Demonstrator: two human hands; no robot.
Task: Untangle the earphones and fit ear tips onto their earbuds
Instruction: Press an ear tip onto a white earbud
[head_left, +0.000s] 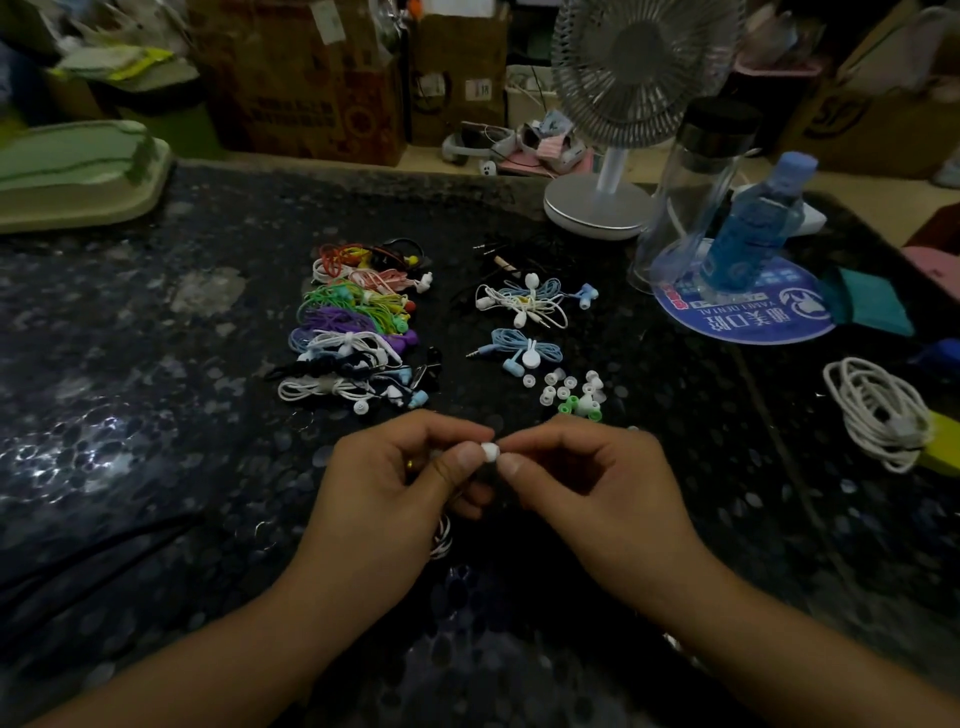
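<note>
My left hand (400, 478) and my right hand (576, 478) meet at the near middle of the dark table, fingertips together. Between them sits a small white earbud (489, 451), pinched from both sides. Its white cable (441, 538) hangs below my left palm, mostly hidden. Behind my hands, a pile of coloured bundled earphones (353, 322) lies left of centre. Two more bundles, white (524, 304) and light blue (519, 351), lie to its right. Loose white and green ear tips (569, 392) are scattered just beyond my right hand.
A white desk fan (608, 202) stands at the back right, with a clear bottle (691, 192) and a blue bottle (748, 223) on a round blue pad (748, 322). A coiled white cable (878, 410) lies far right. A green-white case (78, 171) sits back left.
</note>
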